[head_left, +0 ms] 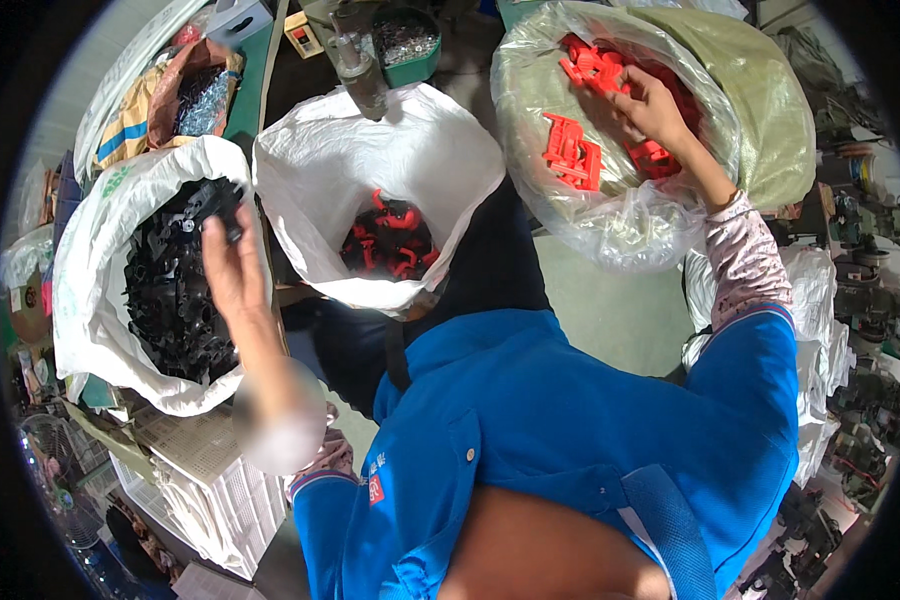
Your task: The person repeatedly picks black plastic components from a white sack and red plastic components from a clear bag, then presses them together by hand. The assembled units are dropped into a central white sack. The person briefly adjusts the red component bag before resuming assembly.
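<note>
My left hand (235,268) is over the white sack at the left, its fingers closed on a black plastic part (224,204). Below it, a heap of similar black parts (170,300) fills that white sack (88,290). On the right, my right hand (652,108) reaches into a clear plastic bag (530,130) and grips a red plastic part (592,68) between thumb and fingers. More red parts (572,153) lie in this bag. Between my hands stands a white woven sack (310,160) with joined-looking red and black pieces (390,235) at its bottom.
A metal machine post (360,80) rises behind the middle sack, beside a green bin (410,65) of small metal pieces. Far left, an open brown bag (160,110) holds small shiny parts. A white plastic crate (245,515) stands at lower left, near a fan (55,455).
</note>
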The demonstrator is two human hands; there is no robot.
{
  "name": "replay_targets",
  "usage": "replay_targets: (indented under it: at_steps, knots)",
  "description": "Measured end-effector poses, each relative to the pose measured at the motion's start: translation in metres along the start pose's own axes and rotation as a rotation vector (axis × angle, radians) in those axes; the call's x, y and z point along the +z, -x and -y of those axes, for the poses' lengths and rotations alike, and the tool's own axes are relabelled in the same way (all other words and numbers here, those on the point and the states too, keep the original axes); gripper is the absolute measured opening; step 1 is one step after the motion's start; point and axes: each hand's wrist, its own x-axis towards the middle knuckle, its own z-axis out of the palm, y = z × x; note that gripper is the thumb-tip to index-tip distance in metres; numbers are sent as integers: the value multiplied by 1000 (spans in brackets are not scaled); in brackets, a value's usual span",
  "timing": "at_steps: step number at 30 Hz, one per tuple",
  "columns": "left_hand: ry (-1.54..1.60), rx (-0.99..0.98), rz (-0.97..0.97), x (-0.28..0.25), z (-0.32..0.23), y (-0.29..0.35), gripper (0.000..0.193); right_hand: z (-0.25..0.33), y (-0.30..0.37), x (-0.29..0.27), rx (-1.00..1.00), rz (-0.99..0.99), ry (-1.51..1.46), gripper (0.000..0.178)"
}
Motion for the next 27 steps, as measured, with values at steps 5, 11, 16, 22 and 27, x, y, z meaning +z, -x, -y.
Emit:
replay_targets:
  at_steps: [5, 11, 16, 22, 27]
  knots:
    - [-140, -258, 323, 58, 63, 7, 25, 104, 11, 62, 27, 222, -914, 20]
    - [-119, -174, 287, 128, 95, 22, 24, 175, 8, 118, -7, 378, -895, 24]
    - [-138, -126, 314, 136, 99, 24, 26, 186, -8, 132, -236, 356, -575, 27]
    - [3, -11, 306, 142, 119, 15, 23, 200, -29, 130, -550, 318, -295, 26]
    - [170, -69, 465, 158, 93, -13, 31, 229, -50, 105, -1029, -53, 115, 28]
